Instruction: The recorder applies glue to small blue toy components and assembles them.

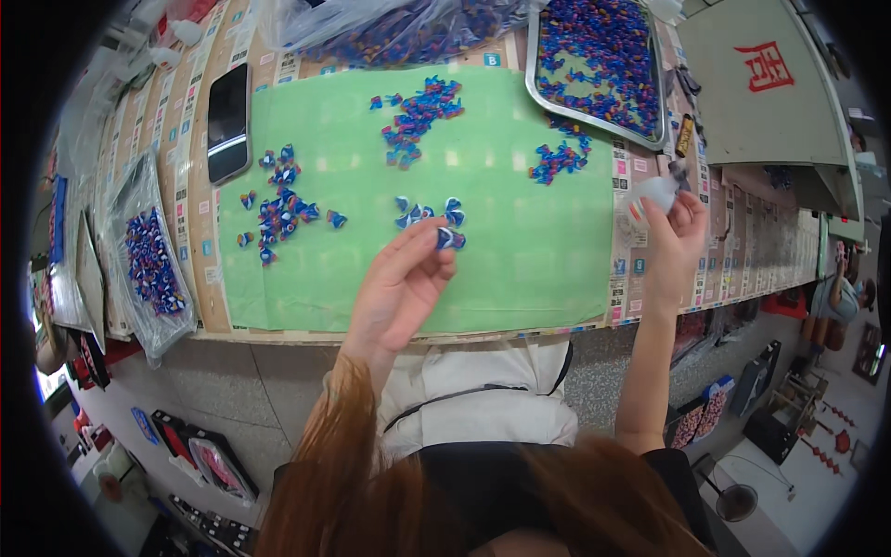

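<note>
Above the front part of a green sheet (pixel 520 269), my left hand (pixel 401 290) pinches a small blue-and-white piece (pixel 450 239) between thumb and fingertips. Just beyond those fingers lie a few similar blue-and-white pieces (pixel 414 216). My right hand (pixel 677 237), past the sheet's right edge, is closed on a small white bottle (pixel 654 193) held tilted. Loose blue, red and orange pieces form a cluster (pixel 286 212) at the left of the sheet, another cluster (pixel 422 116) at the far middle, and a smaller one (pixel 560 162) near the right.
A metal tray (pixel 594 115) full of colourful pieces stands at the far right, beside a grey metal cabinet (pixel 761 84). A clear plastic bag (pixel 390 32) of pieces lies at the back. On the left are a phone (pixel 229 125) and a plastic-wrapped tray (pixel 172 320) of pieces.
</note>
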The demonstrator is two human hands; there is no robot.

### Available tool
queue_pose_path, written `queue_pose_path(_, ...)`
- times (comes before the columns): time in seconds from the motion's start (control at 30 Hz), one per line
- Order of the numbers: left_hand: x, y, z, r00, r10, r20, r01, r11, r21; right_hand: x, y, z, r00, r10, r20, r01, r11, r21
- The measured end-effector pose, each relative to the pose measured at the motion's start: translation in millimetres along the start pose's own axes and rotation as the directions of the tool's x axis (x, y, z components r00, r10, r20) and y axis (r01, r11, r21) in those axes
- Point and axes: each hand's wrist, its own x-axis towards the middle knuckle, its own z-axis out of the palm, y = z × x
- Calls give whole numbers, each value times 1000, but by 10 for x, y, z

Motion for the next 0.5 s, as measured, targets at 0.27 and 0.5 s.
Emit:
queue_pose_path(0.27, -50, 149, -80, 996, 84, 18, -85, 995, 56, 41, 221, 35, 874, -455, -171, 318, 801, -507)
queue_pose_path(0.5, -52, 185, -102, 995, 101, 28, -101, 994, 26, -14, -79, 1080, 737, -426, 524, 608, 757, -239)
